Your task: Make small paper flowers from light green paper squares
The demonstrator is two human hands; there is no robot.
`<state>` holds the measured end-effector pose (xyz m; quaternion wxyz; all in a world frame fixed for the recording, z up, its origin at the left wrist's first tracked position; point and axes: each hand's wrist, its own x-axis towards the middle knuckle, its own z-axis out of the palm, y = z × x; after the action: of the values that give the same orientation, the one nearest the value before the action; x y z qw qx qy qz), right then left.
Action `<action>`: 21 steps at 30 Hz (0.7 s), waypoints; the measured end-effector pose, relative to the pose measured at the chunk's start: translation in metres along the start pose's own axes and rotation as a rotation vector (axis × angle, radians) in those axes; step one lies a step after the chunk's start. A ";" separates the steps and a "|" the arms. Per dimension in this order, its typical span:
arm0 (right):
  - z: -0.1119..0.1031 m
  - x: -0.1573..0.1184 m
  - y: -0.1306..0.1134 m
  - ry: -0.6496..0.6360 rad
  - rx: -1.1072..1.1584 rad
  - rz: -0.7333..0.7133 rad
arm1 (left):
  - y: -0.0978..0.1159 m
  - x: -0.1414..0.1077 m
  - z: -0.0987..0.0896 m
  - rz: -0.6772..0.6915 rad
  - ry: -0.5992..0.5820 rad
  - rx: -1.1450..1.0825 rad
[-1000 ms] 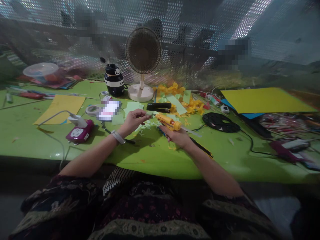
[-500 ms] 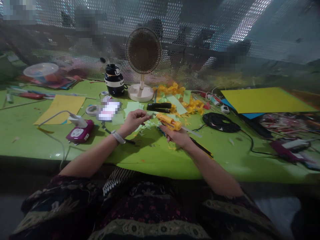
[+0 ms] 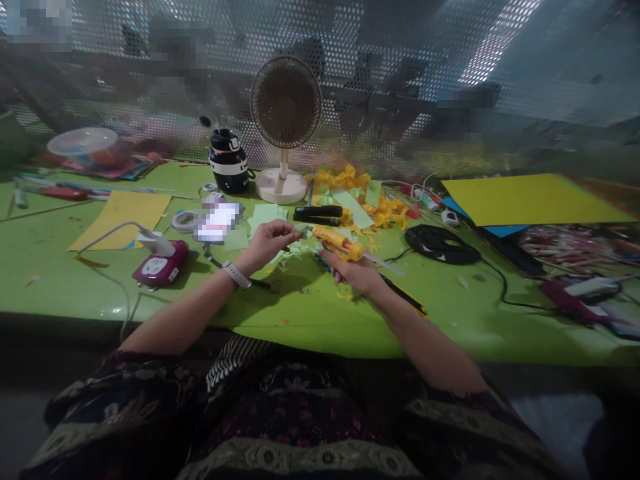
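My right hand is wrapped round a yellow hot glue gun, with a clear glue stick poking out of its back end. The gun's nozzle points left, towards my left hand. That hand is closed in a pinch, with a small pale green piece of paper at the fingertips, close to the nozzle; whether they touch I cannot tell. Light green paper cutouts lie scattered beneath both hands. Just beyond the hands is a black stapler.
A fan, a dark bottle and orange paper flowers stand or lie behind. On the left are a lit phone and a purple power socket; on the right, a black cable reel, yellow sheets and a cutter.
Almost nothing differs. Both hands hold the same pose, with the glue gun and the paper piece in practically the same places.
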<state>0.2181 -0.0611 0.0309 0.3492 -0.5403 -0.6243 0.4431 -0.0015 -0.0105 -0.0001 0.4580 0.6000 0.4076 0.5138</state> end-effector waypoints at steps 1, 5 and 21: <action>0.000 0.000 0.000 0.001 -0.001 0.002 | 0.000 0.000 0.000 0.000 0.005 -0.003; 0.000 -0.002 -0.003 0.006 -0.018 0.007 | -0.001 0.001 0.000 0.000 0.023 -0.021; -0.032 -0.002 -0.009 0.109 -0.081 -0.197 | 0.010 -0.002 -0.002 -0.108 0.057 -0.048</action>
<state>0.2445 -0.0581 0.0507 0.4024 -0.5133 -0.6720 0.3508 -0.0039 -0.0143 0.0093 0.4877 0.5512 0.4395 0.5150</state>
